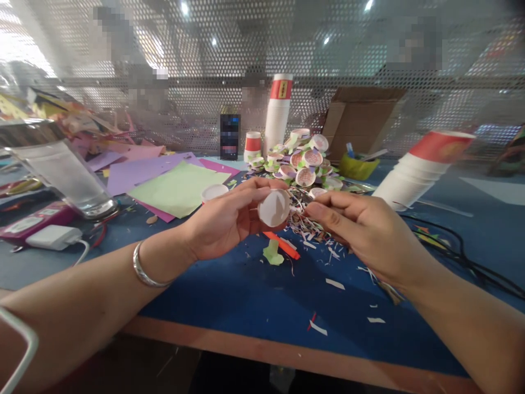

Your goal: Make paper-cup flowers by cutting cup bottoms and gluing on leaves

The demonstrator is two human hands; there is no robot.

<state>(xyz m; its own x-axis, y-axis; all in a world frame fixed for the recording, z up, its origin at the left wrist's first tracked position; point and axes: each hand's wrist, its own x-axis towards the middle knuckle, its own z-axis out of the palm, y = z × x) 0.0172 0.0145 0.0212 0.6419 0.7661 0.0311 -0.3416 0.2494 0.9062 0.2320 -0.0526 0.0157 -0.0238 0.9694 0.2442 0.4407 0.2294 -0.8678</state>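
Observation:
My left hand (235,213), with a silver bangle on its wrist, grips a small round white paper piece (273,209) by its edge; it looks like the cut-off base of a paper cup. To its right, my right hand (361,227) is closed, thumb against fingers; something dark shows at the fingertips, too small to make out. Below the hands lie an orange-red pen (287,246) and a torn light green paper piece (273,253). Behind them rises a heap of cut cup bases with coloured paper bits (305,158), and shredded paper strips (314,224) lie in front of it.
Paper cup stacks stand at the back (279,115) and tilted at the right (422,167). Coloured paper sheets (180,189), a glass of water (69,175) and a white charger (53,236) are at left. A cardboard box (356,120) and black cables (455,251) are at right.

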